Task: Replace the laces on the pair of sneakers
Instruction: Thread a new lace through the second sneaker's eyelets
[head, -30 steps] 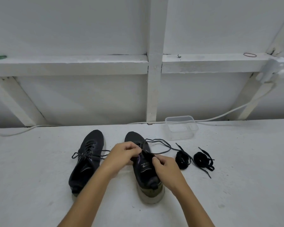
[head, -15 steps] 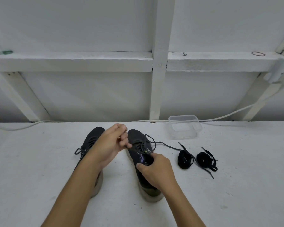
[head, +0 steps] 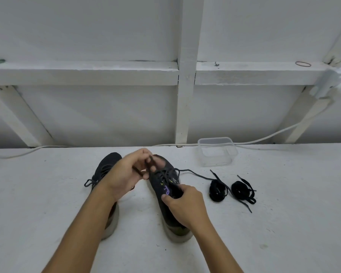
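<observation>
Raised since before, left hand (head: 126, 174) pinches the lace (head: 193, 172); right hand (head: 185, 205) grips the right sneaker (head: 161, 196).

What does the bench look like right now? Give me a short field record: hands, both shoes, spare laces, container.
left hand: raised over the shoes, pinching the old lace
right hand: gripping the right sneaker at its tongue
right sneaker: partly unlaced, one lace end trailing toward the bundles
left sneaker: laced, mostly hidden behind the left arm
new lace bundles: two black coils, right of the shoes, untouched
clear container: behind the bundles, near the wall, appears empty
</observation>
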A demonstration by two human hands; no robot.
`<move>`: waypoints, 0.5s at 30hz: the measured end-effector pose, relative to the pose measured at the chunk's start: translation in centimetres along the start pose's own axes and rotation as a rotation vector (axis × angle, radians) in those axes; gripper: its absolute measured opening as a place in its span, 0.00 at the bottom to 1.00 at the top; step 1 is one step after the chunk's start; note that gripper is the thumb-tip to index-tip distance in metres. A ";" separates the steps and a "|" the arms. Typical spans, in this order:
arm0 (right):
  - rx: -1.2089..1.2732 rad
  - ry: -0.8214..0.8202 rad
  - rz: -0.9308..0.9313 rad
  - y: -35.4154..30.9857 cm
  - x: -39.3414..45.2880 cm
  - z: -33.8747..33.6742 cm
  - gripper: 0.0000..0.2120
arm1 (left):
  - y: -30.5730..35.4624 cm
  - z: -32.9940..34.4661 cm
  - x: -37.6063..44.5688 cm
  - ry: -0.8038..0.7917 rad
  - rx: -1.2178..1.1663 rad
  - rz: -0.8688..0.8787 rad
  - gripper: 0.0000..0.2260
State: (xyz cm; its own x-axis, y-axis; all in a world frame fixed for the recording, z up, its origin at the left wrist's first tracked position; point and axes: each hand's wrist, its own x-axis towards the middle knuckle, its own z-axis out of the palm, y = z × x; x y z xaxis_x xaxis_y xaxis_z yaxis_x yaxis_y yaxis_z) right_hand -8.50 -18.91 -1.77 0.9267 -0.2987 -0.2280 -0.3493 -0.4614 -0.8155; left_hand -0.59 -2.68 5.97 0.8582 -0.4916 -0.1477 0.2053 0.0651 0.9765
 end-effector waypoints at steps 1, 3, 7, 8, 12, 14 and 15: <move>0.002 -0.003 0.002 0.0 0.0 0.0 0.15 | -0.3 0.3 0.1 0.047 0.120 -0.025 0.10; 0.006 -0.008 0.011 -0.1 0.0 -0.1 0.13 | -1.6 0.5 0.6 0.213 0.710 -0.064 0.14; 0.005 -0.007 0.013 0.1 0.1 0.0 0.10 | -3.5 0.3 0.9 0.288 1.239 -0.128 0.20; 0.008 -0.007 0.012 0.1 0.1 0.0 0.10 | -3.6 0.2 1.0 0.261 1.280 -0.154 0.20; 0.011 -0.014 0.006 0.2 0.1 0.0 0.10 | -3.5 -0.1 0.9 0.071 1.340 -0.191 0.19; 0.015 -0.011 0.011 0.1 0.1 0.0 0.09 | -3.2 0.0 0.9 -0.047 1.316 -0.148 0.09; 0.012 -0.010 0.012 0.2 0.2 -0.1 0.08 | -3.0 -0.1 0.9 -0.089 1.238 -0.132 0.06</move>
State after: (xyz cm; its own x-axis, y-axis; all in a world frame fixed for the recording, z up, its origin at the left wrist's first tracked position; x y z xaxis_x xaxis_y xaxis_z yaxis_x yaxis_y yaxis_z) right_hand -8.41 -19.08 -1.90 0.9238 -0.2957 -0.2432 -0.3589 -0.4473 -0.8192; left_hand -0.37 -3.29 2.90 0.8203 -0.4919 -0.2918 -0.3342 -0.8263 0.4534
